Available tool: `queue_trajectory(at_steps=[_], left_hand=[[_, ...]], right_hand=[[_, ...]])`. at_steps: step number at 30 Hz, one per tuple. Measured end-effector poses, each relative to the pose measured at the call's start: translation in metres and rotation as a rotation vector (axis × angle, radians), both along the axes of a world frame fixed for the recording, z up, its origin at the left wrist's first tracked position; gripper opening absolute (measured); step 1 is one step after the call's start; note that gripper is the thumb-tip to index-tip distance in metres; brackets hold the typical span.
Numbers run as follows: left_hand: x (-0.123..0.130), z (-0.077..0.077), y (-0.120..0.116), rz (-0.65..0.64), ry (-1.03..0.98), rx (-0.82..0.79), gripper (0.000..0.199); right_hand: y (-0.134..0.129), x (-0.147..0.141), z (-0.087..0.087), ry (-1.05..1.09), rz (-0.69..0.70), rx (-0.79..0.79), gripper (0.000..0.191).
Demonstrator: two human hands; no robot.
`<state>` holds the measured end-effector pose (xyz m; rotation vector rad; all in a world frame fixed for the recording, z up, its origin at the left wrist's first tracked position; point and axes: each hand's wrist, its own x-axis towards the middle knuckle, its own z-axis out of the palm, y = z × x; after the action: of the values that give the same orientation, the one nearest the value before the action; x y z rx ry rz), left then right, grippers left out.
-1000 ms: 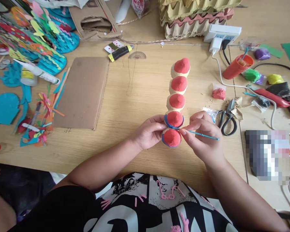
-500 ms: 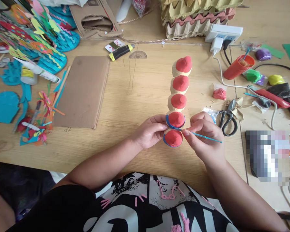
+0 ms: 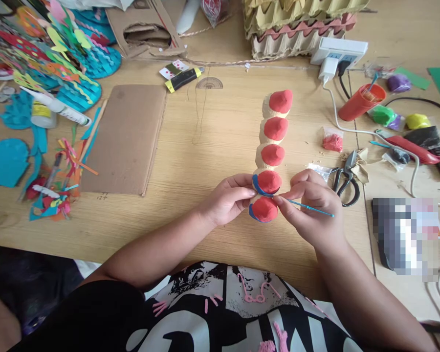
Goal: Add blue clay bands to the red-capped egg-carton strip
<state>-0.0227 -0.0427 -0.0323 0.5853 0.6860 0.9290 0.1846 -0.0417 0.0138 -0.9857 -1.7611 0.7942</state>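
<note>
A strip of egg-carton cups (image 3: pixel 264 156), each topped with a red clay cap, stretches away from me above the table. My left hand (image 3: pixel 234 198) pinches its left side between the two nearest cups. Blue clay (image 3: pixel 257 185) rims parts of those two cups. In my right hand (image 3: pixel 310 205) is a thin blue modelling tool (image 3: pixel 311 209), held between thumb and fingers, its tip against the blue clay at the second cup's near edge. The exact contact of the tip is partly hidden by the fingertips.
Scissors (image 3: pixel 347 178), a red cup (image 3: pixel 363 101), clay packets (image 3: pixel 332 140) and a white power strip (image 3: pixel 339 51) with cables lie to the right. A cardboard sheet (image 3: pixel 122 139) and paper scraps (image 3: pixel 60 190) are on the left. Egg trays (image 3: pixel 297 29) stand stacked at the back.
The far end of the egg-carton strip has swung slightly right and nearer. The modelling tool's free end has shifted a little left; both hands keep their grip.
</note>
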Motion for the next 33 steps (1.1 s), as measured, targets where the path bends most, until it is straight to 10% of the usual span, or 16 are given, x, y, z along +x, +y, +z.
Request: queue_trajectory(at_steps=[33], left_hand=[[0.0014,0.0056,0.0002,0.015,-0.016,-0.084,0.023]], right_hand=[[0.0010,0.0025,0.0026,0.019,0.039,-0.038,0.019]])
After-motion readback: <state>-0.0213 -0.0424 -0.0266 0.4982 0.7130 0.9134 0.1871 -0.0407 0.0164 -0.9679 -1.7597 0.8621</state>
